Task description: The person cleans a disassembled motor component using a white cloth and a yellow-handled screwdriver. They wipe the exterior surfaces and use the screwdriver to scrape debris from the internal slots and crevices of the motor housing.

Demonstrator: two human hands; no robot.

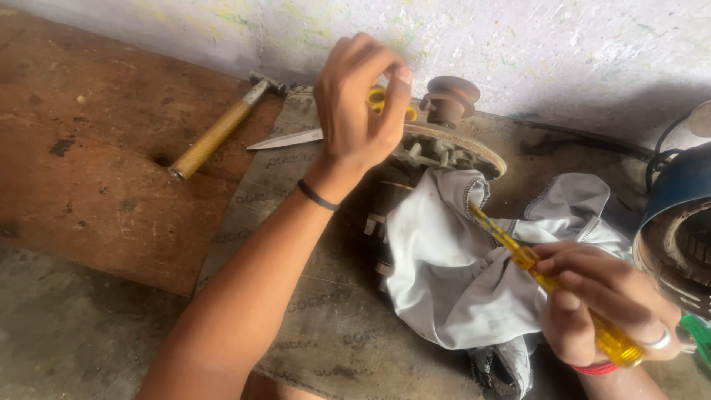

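My left hand [359, 104] hovers over the rim of a round metal motor part [452, 148] with a brown pulley [449, 98] on top; its fingers are curled together and I cannot tell whether they pinch anything. My right hand [603, 300] grips a yellow-handled screwdriver [552, 285], its tip pushed into a grey-white cloth [444, 267] that drapes over the motor part. Yellow-handled scissors [296, 138] lie behind my left hand, partly hidden by it.
A wooden-handled hammer [215, 137] lies on the brown board [89, 163] at the left. A grey printed sheet [333, 326] covers the floor under the parts. A blue motor housing [678, 215] stands at the right edge, by the wall [518, 44].
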